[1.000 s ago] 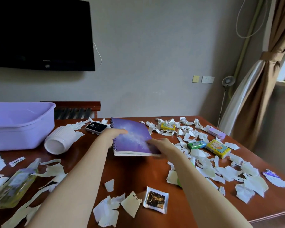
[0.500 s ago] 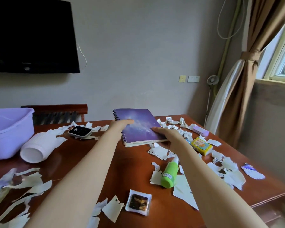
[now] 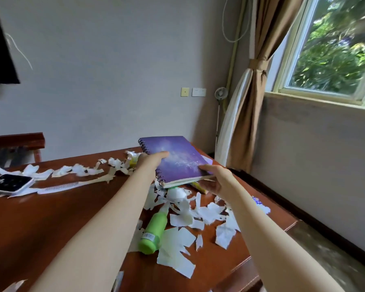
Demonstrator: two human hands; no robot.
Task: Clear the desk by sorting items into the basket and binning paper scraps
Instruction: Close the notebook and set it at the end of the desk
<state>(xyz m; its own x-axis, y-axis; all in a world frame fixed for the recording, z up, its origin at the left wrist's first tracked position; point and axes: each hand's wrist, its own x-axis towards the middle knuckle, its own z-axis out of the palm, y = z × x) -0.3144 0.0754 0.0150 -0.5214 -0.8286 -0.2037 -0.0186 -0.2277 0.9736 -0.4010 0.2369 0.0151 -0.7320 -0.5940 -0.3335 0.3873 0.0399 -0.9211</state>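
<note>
Your brown wooden desk (image 3: 40, 224) fills the lower half of the frame, its far right corner pointing toward the window (image 3: 333, 49) at the upper right. A tan curtain (image 3: 253, 114) hangs tied back just left of that window.

The purple spiral notebook (image 3: 177, 157) sits at the centre of the frame. You hold it off the desk, tilted, with its coil edge to the left. Torn white paper scraps (image 3: 175, 247) lie thickly on the desk below it, and a thinner line of them runs toward the left edge of the frame.

Your left hand (image 3: 151, 162) grips the notebook at the coil side, thumb laid across the cover; the fingers beneath are hidden. Your right hand (image 3: 217, 180) grips the near right corner, thumb on top and fingers curled under the page edge.

A green bottle (image 3: 154, 230) lies on its side among the scraps at lower centre, between your forearms. A white comb (image 3: 59, 188) lies flat at the left. Just beyond it, at the left edge, rests a white device (image 3: 9, 183) with a dark screen. A yellow item (image 3: 198, 186) shows under the notebook; what it is you cannot tell.
</note>
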